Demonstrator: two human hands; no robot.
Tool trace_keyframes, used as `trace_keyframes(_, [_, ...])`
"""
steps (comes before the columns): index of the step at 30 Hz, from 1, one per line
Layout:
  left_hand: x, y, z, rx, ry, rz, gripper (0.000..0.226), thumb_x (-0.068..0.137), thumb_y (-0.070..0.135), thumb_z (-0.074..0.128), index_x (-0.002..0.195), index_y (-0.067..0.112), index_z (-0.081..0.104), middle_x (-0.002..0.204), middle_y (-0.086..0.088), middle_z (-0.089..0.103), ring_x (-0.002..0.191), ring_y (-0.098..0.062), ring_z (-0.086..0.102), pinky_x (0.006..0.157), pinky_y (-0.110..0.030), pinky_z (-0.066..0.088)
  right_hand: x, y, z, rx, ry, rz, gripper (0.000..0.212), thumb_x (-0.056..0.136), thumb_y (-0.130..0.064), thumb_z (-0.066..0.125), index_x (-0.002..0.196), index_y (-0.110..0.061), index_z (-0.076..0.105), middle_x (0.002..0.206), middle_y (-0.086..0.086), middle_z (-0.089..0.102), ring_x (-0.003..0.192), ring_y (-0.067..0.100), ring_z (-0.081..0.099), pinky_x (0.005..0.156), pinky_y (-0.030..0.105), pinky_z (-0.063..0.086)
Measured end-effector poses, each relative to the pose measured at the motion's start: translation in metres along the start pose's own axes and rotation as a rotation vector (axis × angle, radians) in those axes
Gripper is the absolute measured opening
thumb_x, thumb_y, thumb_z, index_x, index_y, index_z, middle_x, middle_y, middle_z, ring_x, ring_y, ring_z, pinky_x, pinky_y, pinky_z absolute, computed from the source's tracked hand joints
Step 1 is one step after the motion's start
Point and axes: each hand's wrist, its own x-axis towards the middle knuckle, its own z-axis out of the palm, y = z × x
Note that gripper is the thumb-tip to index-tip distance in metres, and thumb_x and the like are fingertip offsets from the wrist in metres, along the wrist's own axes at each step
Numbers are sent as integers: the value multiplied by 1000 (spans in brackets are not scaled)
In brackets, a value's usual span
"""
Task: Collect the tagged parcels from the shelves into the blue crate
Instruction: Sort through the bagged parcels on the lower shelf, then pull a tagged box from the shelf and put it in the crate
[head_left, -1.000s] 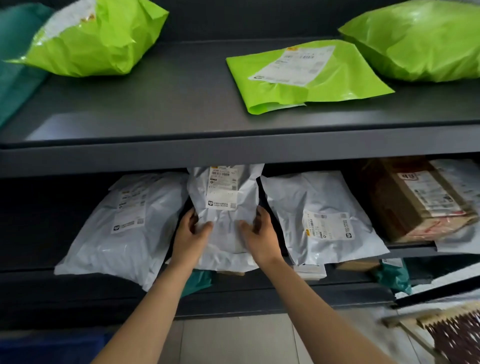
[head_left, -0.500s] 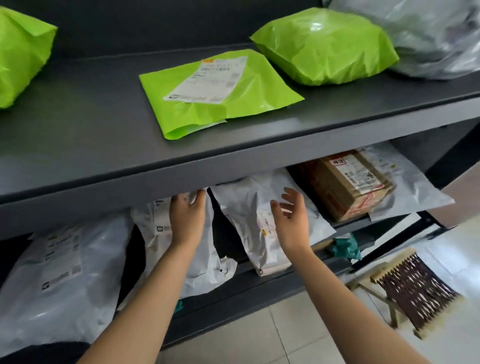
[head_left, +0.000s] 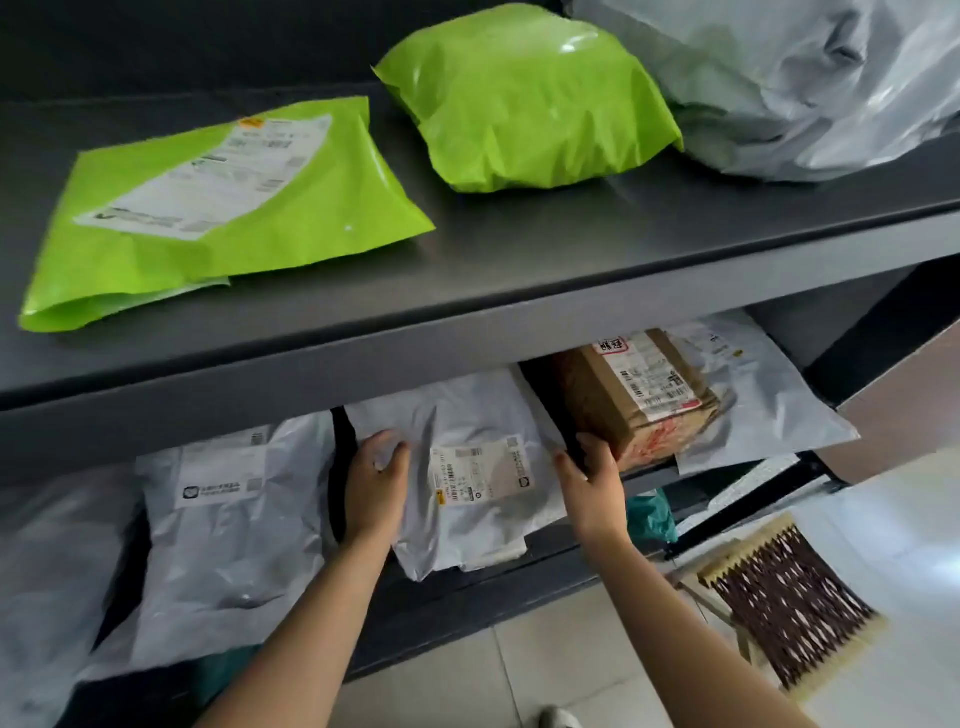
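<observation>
I judge the grey mailer (head_left: 467, 410) light, floppy and slick, so my left hand (head_left: 376, 486) and right hand (head_left: 592, 480) grip its opposite edges.

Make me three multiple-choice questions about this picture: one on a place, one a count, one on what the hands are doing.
1. Where is the brown cardboard box? A. on the floor B. on the lower shelf C. in a crate
2. How many green plastic parcels lie on the upper shelf? A. one B. four C. two
3. What are the left hand and right hand doing? A. holding the labelled grey plastic mailer by its side edges B. hanging free C. lifting the box
Answers: 1 B, it sits beneath the upper board; 2 C, one flat, one puffy; 3 A, one hand grips each edge.
</observation>
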Motion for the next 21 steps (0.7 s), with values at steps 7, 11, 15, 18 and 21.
trace_keyframes(7, [-7, 41, 55, -32, 213, 29, 36, 96, 23, 52, 129, 11, 58, 135, -3, 56, 126, -21, 51, 103, -29, 38, 19, -23, -45, 64, -187, -248, 34, 96, -14, 58, 128, -21, 53, 122, -5, 61, 117, 8, 58, 100, 26, 48])
trace_keyframes(11, [-10, 94, 110, -190, 163, 87, 22, 94, 14, 55, 114, 14, 62, 120, 1, 60, 120, -21, 55, 94, -23, 37, 46, -66, -91, 125, -14, -447, 25, 93, -3, 55, 112, -19, 58, 108, -6, 66, 97, -4, 61, 83, 12, 48])
trace_keyframes(15, [-18, 132, 163, -170, 32, 89, 30, 97, 16, 51, 124, 6, 60, 119, 2, 59, 115, -16, 54, 86, -15, 32, 99, -78, -135, 93, 134, -351, 24, 91, -12, 54, 111, -26, 56, 116, -1, 65, 106, 16, 61, 89, 31, 50])
trace_keyframes(18, [-19, 138, 198, -130, -93, -39, 40, 100, 30, 45, 134, 11, 53, 139, -6, 53, 126, -24, 50, 90, -21, 32, 137, -63, -150, -58, 41, -138, 31, 93, -29, 56, 123, -20, 55, 128, 4, 62, 116, 25, 60, 100, 45, 48])
trace_keyframes(21, [-20, 131, 221, -142, -155, -177, 49, 98, 43, 42, 139, 17, 47, 139, -11, 53, 123, -30, 51, 92, -31, 37, 148, -48, -145, -72, -185, 18, 45, 95, -41, 56, 131, -14, 51, 125, 7, 64, 111, 28, 63, 96, 46, 51])
